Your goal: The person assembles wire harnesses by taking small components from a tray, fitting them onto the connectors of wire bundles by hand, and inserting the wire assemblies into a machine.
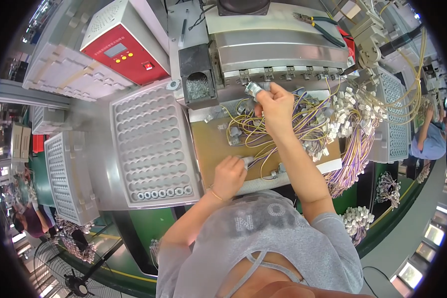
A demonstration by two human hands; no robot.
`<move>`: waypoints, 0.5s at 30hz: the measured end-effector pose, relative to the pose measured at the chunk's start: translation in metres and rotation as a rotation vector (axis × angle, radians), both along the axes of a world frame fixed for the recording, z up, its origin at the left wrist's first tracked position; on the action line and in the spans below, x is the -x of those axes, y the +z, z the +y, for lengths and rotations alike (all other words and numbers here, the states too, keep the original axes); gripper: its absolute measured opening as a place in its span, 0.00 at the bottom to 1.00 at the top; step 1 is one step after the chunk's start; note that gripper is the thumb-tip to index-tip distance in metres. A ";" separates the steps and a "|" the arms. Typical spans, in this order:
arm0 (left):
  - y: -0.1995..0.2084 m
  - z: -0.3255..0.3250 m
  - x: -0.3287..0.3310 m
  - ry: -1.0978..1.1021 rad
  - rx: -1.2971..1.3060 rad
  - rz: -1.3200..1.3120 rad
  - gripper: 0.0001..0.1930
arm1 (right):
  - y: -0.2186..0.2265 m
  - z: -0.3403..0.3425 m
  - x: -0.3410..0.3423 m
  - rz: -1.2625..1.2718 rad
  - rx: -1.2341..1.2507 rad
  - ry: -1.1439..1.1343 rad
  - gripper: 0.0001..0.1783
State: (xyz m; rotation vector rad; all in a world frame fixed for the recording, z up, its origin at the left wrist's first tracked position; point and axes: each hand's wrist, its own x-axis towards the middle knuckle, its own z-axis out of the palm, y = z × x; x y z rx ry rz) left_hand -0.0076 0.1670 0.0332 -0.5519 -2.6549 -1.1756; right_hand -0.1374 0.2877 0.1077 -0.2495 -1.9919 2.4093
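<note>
My right hand [277, 110] is closed round a small silver cylindrical part [254, 89] and holds it just below the row of metal clamps [289, 73] on the machine's front. I cannot tell whether the part touches a clamp. Lower and to the left, my left hand [227, 178] pinches a small whitish cylindrical part [247, 161], with purple and yellow wires trailing from it to the right. Between and beyond my hands, a tangle of yellow and purple wires [251, 130] lies on the brown work board [208, 141]. A few loose small parts [235, 133] lie among them.
At left sits a white moulded tray [153, 144] with several round parts in its nearest row. Behind it stands a red and white control box [129, 49]. A dark bin [197, 82] holds small bits. Pliers [323, 29] lie atop the machine; bundled white connectors [355, 114] hang at right.
</note>
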 end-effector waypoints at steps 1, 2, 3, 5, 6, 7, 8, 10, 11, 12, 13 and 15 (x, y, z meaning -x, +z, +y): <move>0.004 -0.003 0.001 -0.001 -0.007 0.005 0.11 | -0.001 -0.001 0.000 0.011 0.004 0.001 0.08; 0.013 -0.006 0.003 0.023 -0.121 -0.114 0.11 | -0.001 -0.001 0.000 0.014 -0.014 -0.001 0.06; 0.019 -0.011 0.007 0.046 -0.233 -0.239 0.10 | -0.002 -0.002 0.001 0.011 -0.017 -0.002 0.06; 0.027 -0.029 0.012 0.024 -0.178 -0.213 0.08 | -0.001 -0.011 -0.002 -0.058 0.019 -0.070 0.04; 0.036 -0.036 0.015 0.018 -0.098 -0.193 0.08 | -0.001 -0.017 -0.006 -0.054 0.118 -0.122 0.05; 0.044 -0.042 0.017 0.013 -0.017 -0.173 0.08 | -0.003 -0.026 -0.008 -0.048 0.217 -0.174 0.05; 0.049 -0.049 0.017 0.013 -0.020 -0.173 0.08 | -0.008 -0.035 0.000 -0.008 0.253 -0.209 0.06; 0.057 -0.059 0.020 0.164 -0.075 -0.202 0.09 | -0.008 -0.034 0.003 0.041 0.275 -0.190 0.07; 0.062 -0.062 0.020 0.166 -0.074 -0.201 0.09 | -0.008 -0.035 0.004 0.089 0.302 -0.169 0.08; 0.065 -0.064 0.021 0.221 -0.135 -0.164 0.09 | -0.007 -0.029 0.003 0.090 0.303 -0.169 0.08; 0.069 -0.064 0.022 0.273 -0.196 -0.126 0.10 | -0.005 -0.013 0.002 0.223 -0.173 -0.097 0.07; 0.074 -0.063 0.023 0.264 -0.204 -0.111 0.11 | 0.003 0.013 0.000 0.471 -1.123 0.055 0.06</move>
